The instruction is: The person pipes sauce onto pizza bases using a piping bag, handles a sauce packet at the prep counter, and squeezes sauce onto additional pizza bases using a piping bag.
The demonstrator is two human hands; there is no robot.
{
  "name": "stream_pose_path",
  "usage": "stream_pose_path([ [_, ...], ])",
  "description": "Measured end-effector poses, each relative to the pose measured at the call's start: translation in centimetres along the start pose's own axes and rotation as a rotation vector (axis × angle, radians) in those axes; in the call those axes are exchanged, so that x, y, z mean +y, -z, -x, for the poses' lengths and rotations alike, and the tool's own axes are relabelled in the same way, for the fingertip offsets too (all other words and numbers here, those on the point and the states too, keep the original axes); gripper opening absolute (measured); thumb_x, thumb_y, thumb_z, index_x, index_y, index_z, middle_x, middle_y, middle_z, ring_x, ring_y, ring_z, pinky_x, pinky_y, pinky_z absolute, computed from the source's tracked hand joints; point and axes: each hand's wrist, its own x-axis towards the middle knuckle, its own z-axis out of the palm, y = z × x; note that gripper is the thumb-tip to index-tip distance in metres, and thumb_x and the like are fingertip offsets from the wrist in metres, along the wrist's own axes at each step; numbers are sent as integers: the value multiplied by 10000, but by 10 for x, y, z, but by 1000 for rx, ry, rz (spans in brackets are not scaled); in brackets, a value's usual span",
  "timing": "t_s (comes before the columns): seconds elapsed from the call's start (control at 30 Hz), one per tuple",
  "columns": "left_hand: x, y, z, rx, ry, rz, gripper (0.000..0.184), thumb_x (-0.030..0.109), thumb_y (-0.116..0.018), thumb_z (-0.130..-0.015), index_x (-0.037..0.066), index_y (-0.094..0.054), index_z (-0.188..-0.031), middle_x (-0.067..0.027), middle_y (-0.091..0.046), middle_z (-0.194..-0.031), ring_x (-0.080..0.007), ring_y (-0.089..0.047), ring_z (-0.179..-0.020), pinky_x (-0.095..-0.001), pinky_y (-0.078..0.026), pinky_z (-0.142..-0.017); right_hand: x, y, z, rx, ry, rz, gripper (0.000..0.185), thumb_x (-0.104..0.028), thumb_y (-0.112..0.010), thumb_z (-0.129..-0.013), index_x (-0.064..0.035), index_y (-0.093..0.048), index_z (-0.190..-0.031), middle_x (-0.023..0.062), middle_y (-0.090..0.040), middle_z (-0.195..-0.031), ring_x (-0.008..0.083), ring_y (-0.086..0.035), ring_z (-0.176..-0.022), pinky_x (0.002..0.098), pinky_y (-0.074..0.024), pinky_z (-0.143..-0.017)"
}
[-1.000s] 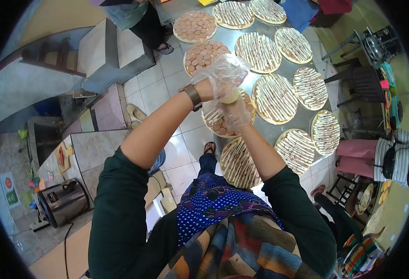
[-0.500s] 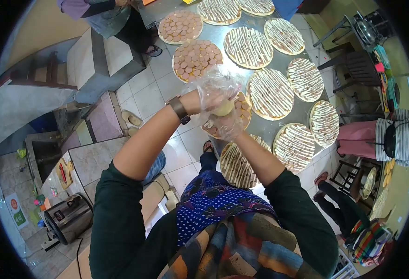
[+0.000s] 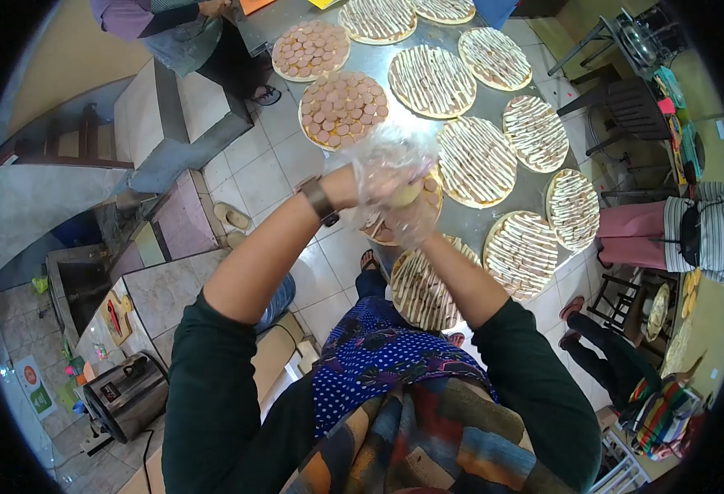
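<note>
A clear plastic bag with a pale yellowish sauce (image 3: 407,195) in it is gripped between both hands. My left hand (image 3: 376,183), below a brown-strapped watch (image 3: 318,200), closes round the upper part of the bag. Lower down, my right hand (image 3: 412,222) is closed at the bag's other side. Crinkled plastic covers the fingers in part. Under the hands lies a round pizza (image 3: 430,202) topped with sausage slices, with some white sauce lines near its left side. Close by are a sausage pizza (image 3: 344,109) without sauce lines and a white-striped pizza (image 3: 476,162).
Several more striped pizzas cover the metal table (image 3: 494,103). A person in an apron (image 3: 193,37) stands at the far left, another in pink trousers (image 3: 638,235) at the right. A tiled counter (image 3: 168,284) and steel appliance (image 3: 125,395) are at left.
The camera view has shifted slightly. Both hands stay over the same pizza with the bag, moved only a little. The person at the lower right has an arm reaching out.
</note>
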Motion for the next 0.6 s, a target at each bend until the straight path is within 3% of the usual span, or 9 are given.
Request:
stream_pose_path([
  [0.07,-17,-9,-15,160,-105,29,335,262,-387,-880,120,-466,-1173,-105,-441,-1235,-289,-407,-1119,-377,-266,-973,28,14,-40,-78,-298,-554,463,-317,-521,-803,-12,-391,-1127,126,-468,-1118,202,-510,-915,326,-424,-806],
  [0.1,-19,-12,-23,319,-208,63,344,270,-376,-885,121,-457,-1184,-113,-437,-1237,-287,-396,-1132,-374,-260,-983,38,24,-54,-67,-245,-1192,482,-337,-530,-790,-17,-397,-1125,123,-471,-1119,193,-513,-903,322,-432,-790],
  [0.17,-14,-8,-39,232,-97,87,379,226,-400,-853,110,-425,-1212,-143,-451,-1211,-311,-430,-1096,-390,-298,-959,27,54,-63,-113,-331,-1087,462,-300,-541,-784,-22,-397,-1125,123,-471,-1120,188,-512,-920,317,-434,-788],
  [0.27,-15,-15,-26,224,-136,-54,441,187,-425,-820,96,-380,-1249,-170,-473,-1176,-329,-466,-1059,-404,-342,-931,43,27,-36,-33,45,-84,450,-250,-546,-781,-39,-387,-1145,117,-494,-1103,189,-513,-977,307,-425,-809],
  [0.37,7,-5,-7,203,-192,-10,424,203,-414,-837,92,-382,-1244,-167,-488,-1155,-321,-476,-1048,-390,-364,-915,21,-6,8,87,146,-76,511,-219,-610,-739,-44,-380,-1160,107,-528,-1064,208,-523,-987,317,-422,-819],
  [0.43,19,10,-9,-249,259,472,369,284,-374,-893,97,-462,-1198,-129,-415,-1260,-261,-390,-1148,-354,-258,-993,10,1,14,99,245,-14,577,-215,-661,-697,-47,-374,-1169,97,-551,-1036,219,-538,-968,319,-433,-804],
  [0.47,10,-2,-5,-32,5,192,352,253,-402,-887,93,-462,-1195,-132,-436,-1237,-250,-417,-1122,-339,-303,-967,29,-6,2,66,52,-421,585,-195,-669,-690,-30,-369,-1164,104,-548,-1029,222,-540,-963,315,-436,-797],
  [0.57,-23,-28,-22,151,-107,337,334,225,-428,-878,95,-470,-1182,-133,-454,-1215,-248,-438,-1096,-334,-329,-945,76,12,-50,13,-208,-545,606,-182,-675,-684,19,-349,-1154,125,-545,-1001,229,-542,-955,309,-437,-794],
  [0.6,2,-2,-36,29,153,473,342,211,-440,-872,99,-458,-1195,-128,-442,-1229,-250,-428,-1110,-335,-318,-960,79,17,-56,7,-229,-452,611,-184,-674,-684,30,-345,-1152,130,-545,-994,230,-542,-953,309,-436,-796],
])
